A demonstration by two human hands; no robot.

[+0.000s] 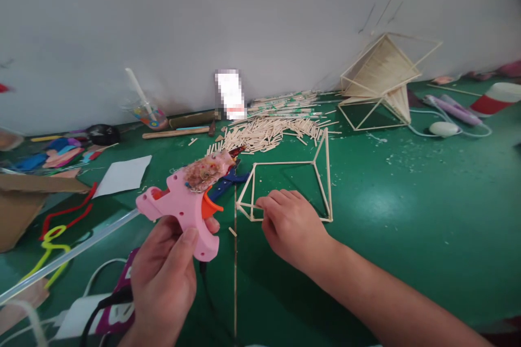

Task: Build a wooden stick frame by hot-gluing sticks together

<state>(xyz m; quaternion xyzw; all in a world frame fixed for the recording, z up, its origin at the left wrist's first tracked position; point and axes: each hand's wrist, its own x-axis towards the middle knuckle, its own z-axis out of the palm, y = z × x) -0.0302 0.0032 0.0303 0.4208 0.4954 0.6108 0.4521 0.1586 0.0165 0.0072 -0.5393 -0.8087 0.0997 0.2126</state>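
Note:
My left hand (166,276) is wrapped round the grip of a pink hot glue gun (189,211) with an orange trigger. A long clear glue stick (73,255) runs out of its rear. The gun's dark nozzle points up and right, above the table. My right hand (295,225) is closed in a pinch on a thin wooden stick (246,205) at the left corner of a wooden stick frame (285,162). My fingertips and part of the frame's near side are hidden by the hand. Blue pliers (228,184) lie behind the glue gun.
Loose short sticks (268,133) lie piled near the wall. A larger stick structure (380,84) stands back right, near a red-and-white cup (494,98). A blurred phone (231,94) leans at the back. White paper (123,175), cardboard (28,203) and a power strip (81,317) are left.

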